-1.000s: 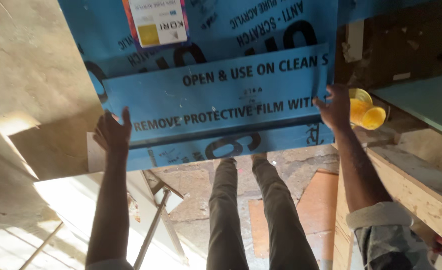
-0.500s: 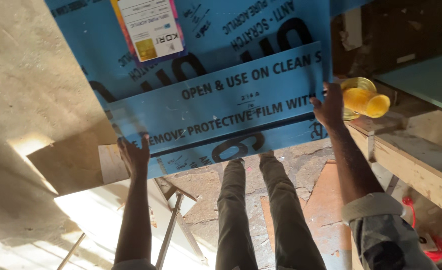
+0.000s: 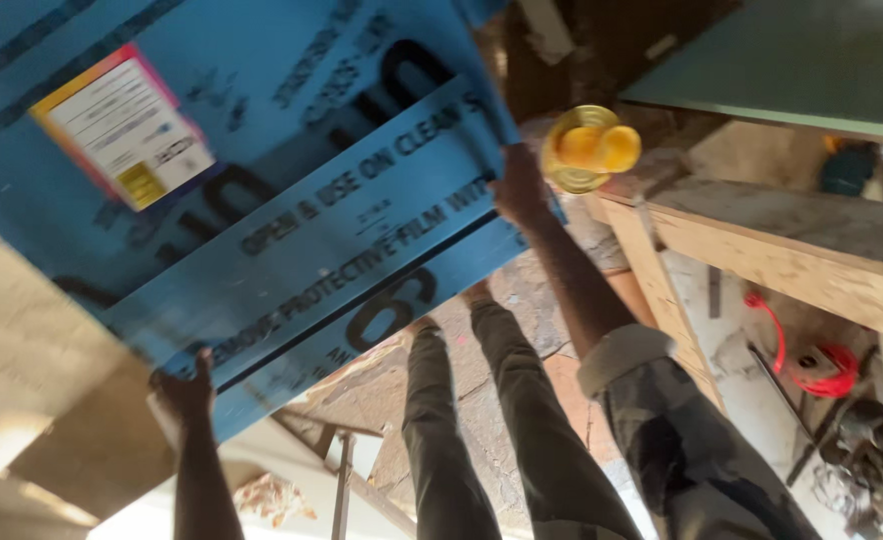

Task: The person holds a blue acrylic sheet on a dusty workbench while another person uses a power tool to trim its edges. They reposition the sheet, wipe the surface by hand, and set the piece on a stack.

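Setting: rough stone floor (image 3: 552, 300) under the person's legs; wooden workbench (image 3: 762, 250) right of the blue sheet.
Blue sheet (image 3: 262, 190): large film-covered panel, tilted, left end lower, filling the upper left of the view.
Left hand (image 3: 184, 392): arm extended, fingers closed over the sheet's lower left corner.
Right hand (image 3: 520, 188): arm stretched forward, sleeve rolled, palm pressed on the sheet's right edge, gripping it.
Yellow object (image 3: 590, 148): just right of the sheet's right edge, blurred.
Red cord (image 3: 812, 360): below the bench, well apart from the sheet.
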